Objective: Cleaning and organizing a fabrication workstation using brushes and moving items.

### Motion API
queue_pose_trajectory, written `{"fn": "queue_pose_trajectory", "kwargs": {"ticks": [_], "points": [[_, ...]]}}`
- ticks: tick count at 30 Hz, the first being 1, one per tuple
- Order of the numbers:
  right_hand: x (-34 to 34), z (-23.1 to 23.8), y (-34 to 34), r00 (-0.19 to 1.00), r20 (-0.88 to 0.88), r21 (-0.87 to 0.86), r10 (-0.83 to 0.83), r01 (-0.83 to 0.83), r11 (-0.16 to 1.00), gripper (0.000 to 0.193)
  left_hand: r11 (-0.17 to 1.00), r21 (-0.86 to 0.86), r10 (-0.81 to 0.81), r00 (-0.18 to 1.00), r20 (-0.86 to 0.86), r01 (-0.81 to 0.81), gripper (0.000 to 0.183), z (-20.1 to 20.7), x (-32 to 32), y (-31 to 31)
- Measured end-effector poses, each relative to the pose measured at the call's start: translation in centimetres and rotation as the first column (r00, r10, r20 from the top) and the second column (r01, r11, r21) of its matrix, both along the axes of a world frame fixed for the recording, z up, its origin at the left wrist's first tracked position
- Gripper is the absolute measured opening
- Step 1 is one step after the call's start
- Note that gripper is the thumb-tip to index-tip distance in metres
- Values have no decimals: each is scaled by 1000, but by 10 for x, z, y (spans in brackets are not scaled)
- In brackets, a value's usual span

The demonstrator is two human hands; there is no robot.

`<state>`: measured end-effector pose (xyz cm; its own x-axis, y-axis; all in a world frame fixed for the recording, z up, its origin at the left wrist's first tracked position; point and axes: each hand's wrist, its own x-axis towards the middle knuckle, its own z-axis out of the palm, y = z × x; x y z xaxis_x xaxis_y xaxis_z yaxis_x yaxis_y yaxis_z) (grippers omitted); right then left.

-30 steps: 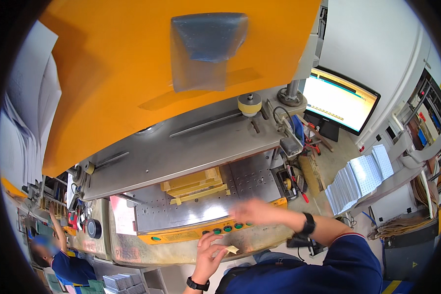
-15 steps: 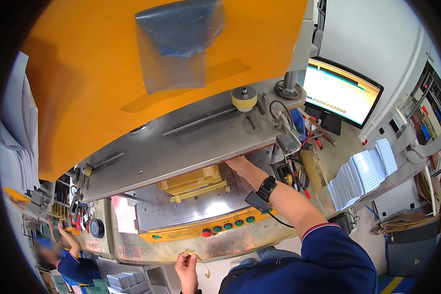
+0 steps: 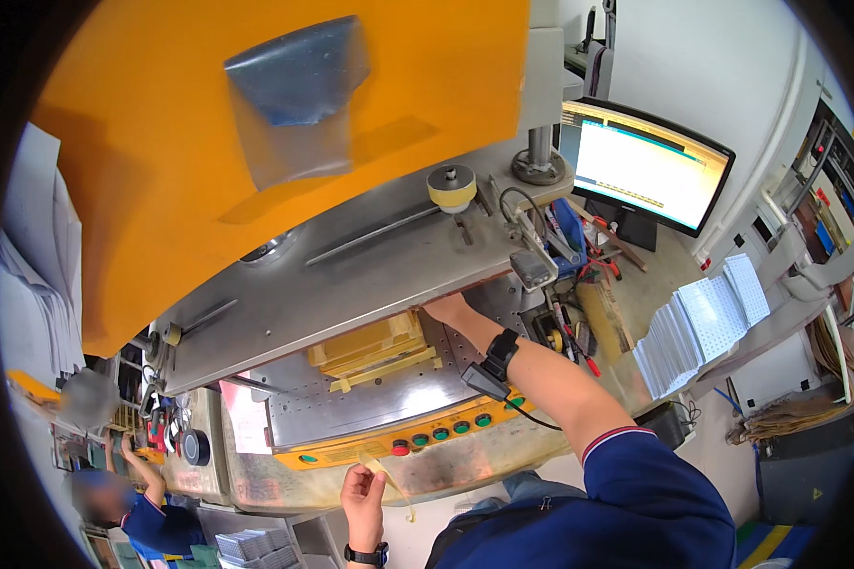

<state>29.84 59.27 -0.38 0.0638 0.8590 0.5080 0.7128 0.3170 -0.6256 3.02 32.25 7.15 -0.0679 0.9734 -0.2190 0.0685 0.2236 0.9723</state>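
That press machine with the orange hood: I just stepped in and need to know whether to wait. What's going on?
A person is working at the press machine. Their right hand reaches in under the upper plate, beside the yellow block on the perforated bed; its fingers are hidden. Their left hand holds a thin yellowish strip below the row of control buttons. Another person works at lower left.

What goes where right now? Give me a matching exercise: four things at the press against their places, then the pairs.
Things:
1. right hand
2. left hand
3. yellow strip
4. red button

Places:
A. on the orange control panel
B. pinched in fingers, hanging below the panel
C. reaching under the steel press head, beside the yellow die block
D. low, in front of the machine

Pairs: 1-C, 2-D, 3-B, 4-A
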Motion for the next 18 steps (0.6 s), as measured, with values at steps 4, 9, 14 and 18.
{"fn": "queue_pose_trajectory", "kwargs": {"ticks": [4, 9, 14, 18], "points": [[40, -83, 44, 413, -842, 291, 346, -192, 937, 28, 998, 10, -67, 997, 43, 66, 14, -2, 22, 8], [-7, -6, 78, 424, -850, 211, 312, -268, 940, 28, 999, -28, 37, 998, 42, -36, 11, -17, -6, -9], [14, -34, -32, 452, -848, 102, 277, -373, 922, 29, 984, -31, 175, 982, 69, -174, 30, -20, -42, -33], [34, 4, -60, 519, -826, 2, 221, -390, 921, 30, 974, 3, 227, 969, 101, -229, 43, -24, -56, -47]]}}
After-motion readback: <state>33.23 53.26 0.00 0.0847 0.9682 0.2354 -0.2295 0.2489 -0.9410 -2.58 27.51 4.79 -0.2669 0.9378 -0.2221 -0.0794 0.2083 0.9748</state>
